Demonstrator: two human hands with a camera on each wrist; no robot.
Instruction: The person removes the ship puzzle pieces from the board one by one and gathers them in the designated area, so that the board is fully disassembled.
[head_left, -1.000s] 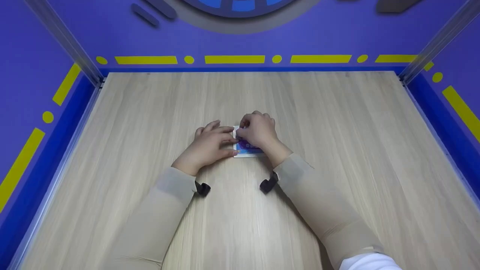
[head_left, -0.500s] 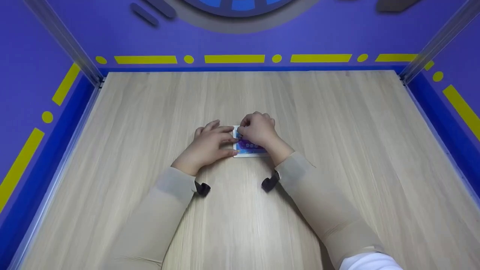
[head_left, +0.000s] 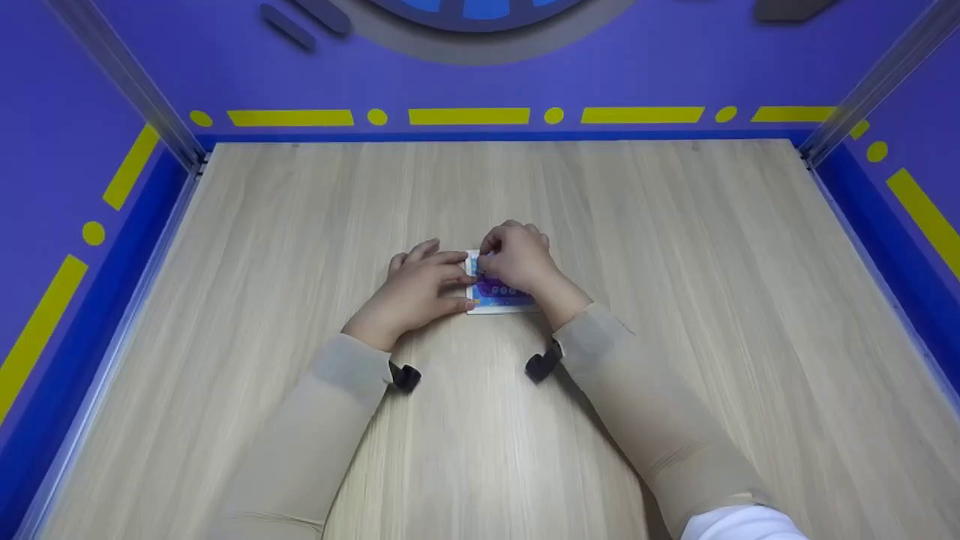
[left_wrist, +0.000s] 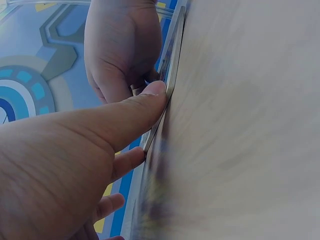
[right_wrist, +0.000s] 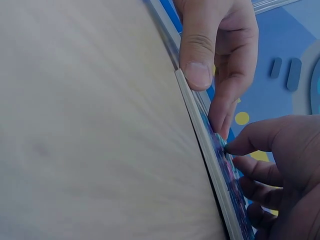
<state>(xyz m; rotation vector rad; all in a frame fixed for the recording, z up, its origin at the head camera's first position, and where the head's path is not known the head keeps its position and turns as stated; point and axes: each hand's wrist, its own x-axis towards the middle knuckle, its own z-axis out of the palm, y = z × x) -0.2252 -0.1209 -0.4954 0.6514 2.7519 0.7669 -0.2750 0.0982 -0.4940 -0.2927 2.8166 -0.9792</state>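
Observation:
A small flat board (head_left: 504,301) with a white border and a blue and purple picture lies on the table. Across its left edge rests my left hand (head_left: 420,294), thumb on the near corner and fingers spread along the side. Over the board's upper part is my right hand (head_left: 519,259), its fingers bent and thumb and index finger together. In the left wrist view, a small pale piece (left_wrist: 136,90) shows at the right hand's fingertips, mostly hidden. The right wrist view shows the board's pale, thick edge (right_wrist: 195,115) and its coloured top (right_wrist: 231,175) beside the right fingertips.
The wood-grain table (head_left: 480,420) carries the board near its middle. Blue-purple walls with yellow dashes (head_left: 469,116) stand at the back and both sides. Black wrist cameras (head_left: 406,377) hang from both beige sleeves (head_left: 652,405).
My right hand has shifted slightly right, uncovering more of the board's picture, including a row of pale circles. The left hand stays in place on the board's edge.

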